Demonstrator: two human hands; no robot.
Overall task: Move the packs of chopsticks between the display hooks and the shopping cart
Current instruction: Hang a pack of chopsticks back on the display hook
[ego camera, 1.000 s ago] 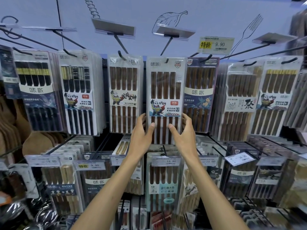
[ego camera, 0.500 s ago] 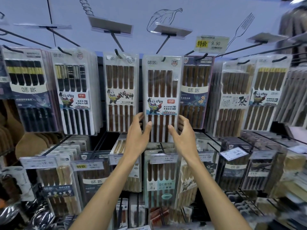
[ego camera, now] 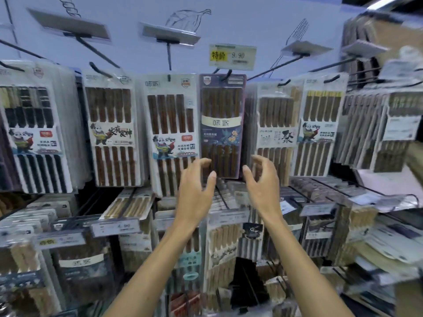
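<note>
Judged reach step: left hand (ego camera: 196,191) and right hand (ego camera: 261,186), empty, fingers apart, flank dark pack (ego camera: 220,124) bottom. Next likely: grip, slide off hook (ego camera: 227,74).

Both hands were raised before the hanging packs, loosely curled and holding nothing. The left hand (ego camera: 194,193) and the right hand (ego camera: 262,188) flanked the lower end of a navy pack of chopsticks (ego camera: 222,124), which hung from a black display hook (ego camera: 227,74) beneath a yellow 9.90 price tag (ego camera: 232,57). A white panda pack (ego camera: 170,124) hung just left of it.
</note>
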